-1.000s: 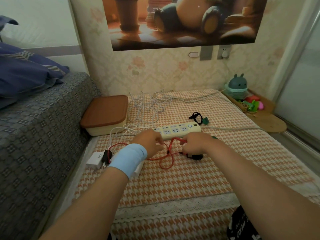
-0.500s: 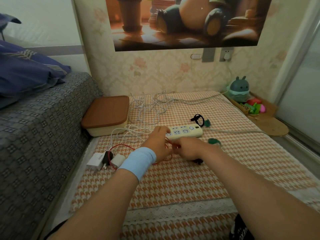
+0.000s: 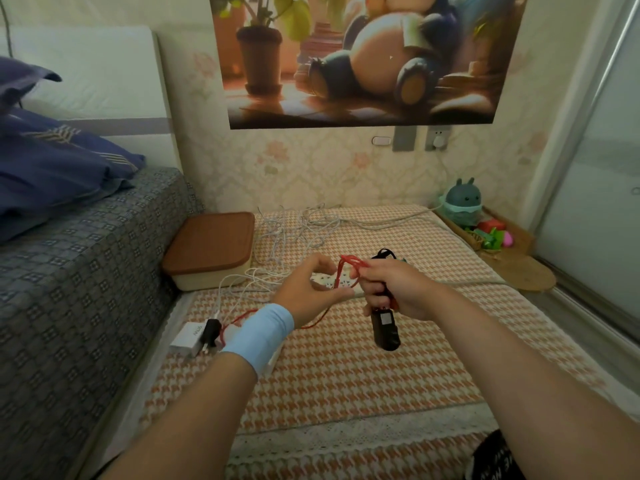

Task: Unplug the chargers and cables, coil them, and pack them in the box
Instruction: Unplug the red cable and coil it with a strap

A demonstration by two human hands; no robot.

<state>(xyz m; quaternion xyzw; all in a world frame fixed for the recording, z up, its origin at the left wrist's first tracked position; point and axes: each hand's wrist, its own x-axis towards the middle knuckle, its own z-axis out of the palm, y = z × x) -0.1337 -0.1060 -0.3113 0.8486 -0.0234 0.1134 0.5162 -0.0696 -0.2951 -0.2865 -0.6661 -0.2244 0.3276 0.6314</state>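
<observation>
Right grip (image 3: 394, 289) closed round black device (image 3: 384, 327), red cable (image 3: 349, 263) looped over its fingers, which likely serve as the coiling form. Left grip (image 3: 308, 289) pinches the trailing cable, probably feeding slack evenly. Both raised above mat (image 3: 346, 375). Lidded box (image 3: 211, 251) far left, closed.

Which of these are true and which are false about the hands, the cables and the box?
1. The right hand holds a black gadget. True.
2. The box has its lid off. False: the brown lid sits on it.
3. The red cable loops over the right hand's fingers. True.
4. The wristband on the left wrist is green. False: it is light blue.
5. The white cables are packed in the box. False: they lie tangled on the mat.
</observation>
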